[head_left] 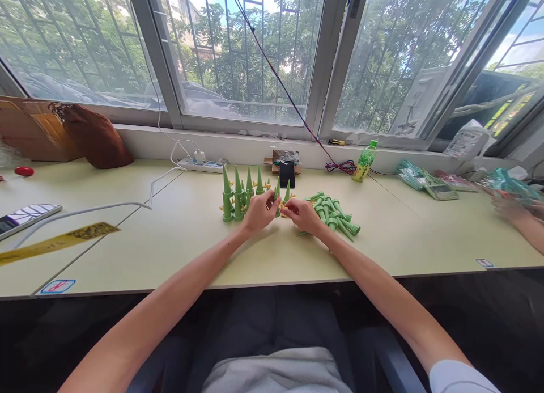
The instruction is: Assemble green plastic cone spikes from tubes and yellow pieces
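Several green plastic plant watering spikes with small yellow valves stand upright in a group [227,203] on the table, left of my hands. My left hand [261,210] is closed around a green watering spike [276,203] with its tip up, and its fingers hide part of it. Close beside it, my right hand [302,214] pinches a small yellow valve [284,209]; whether the valve touches the spike I cannot tell. More green spikes lie in a loose heap [335,211] just right of my right hand.
Behind the spikes lie a black phone [287,174] and a small cardboard box [278,157]. A green drink bottle [364,161] stands by the window ledge. A white cable [127,205] crosses the left side. At far right another person's hand [512,208] is near plastic bags [437,184].
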A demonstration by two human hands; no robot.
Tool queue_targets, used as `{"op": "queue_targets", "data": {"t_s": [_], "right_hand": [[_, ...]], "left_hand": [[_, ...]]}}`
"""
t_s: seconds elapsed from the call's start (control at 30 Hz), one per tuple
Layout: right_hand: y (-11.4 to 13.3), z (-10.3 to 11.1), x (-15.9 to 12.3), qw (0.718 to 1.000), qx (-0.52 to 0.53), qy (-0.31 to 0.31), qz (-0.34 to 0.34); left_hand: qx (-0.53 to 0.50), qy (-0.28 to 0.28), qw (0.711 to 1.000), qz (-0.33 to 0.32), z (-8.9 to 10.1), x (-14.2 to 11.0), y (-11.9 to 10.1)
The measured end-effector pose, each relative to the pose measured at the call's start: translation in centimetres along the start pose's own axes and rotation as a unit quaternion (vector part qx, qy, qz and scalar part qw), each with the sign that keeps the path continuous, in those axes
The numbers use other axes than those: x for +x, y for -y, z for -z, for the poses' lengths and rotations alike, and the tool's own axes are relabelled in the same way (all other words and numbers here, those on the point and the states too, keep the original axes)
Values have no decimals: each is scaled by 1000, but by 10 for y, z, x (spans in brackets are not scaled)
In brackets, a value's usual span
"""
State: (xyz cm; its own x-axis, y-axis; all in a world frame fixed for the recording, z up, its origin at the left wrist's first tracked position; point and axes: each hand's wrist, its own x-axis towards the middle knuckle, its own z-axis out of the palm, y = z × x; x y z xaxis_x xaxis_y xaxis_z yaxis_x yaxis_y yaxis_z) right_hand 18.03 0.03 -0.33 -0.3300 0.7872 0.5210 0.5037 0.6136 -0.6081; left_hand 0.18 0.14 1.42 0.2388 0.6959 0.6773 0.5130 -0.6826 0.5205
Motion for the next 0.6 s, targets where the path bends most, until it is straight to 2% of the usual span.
{"op": "queue_targets", "data": {"t_s": [0.4,0.6], "right_hand": [[-1,1,-1,1000,-17,21,0],[-4,0,0,1000,-9,-7,7]], "left_hand": [[-9,12,1000,-10,0,-1,2],[7,-6,1000,-3,-2,0,3]]}}
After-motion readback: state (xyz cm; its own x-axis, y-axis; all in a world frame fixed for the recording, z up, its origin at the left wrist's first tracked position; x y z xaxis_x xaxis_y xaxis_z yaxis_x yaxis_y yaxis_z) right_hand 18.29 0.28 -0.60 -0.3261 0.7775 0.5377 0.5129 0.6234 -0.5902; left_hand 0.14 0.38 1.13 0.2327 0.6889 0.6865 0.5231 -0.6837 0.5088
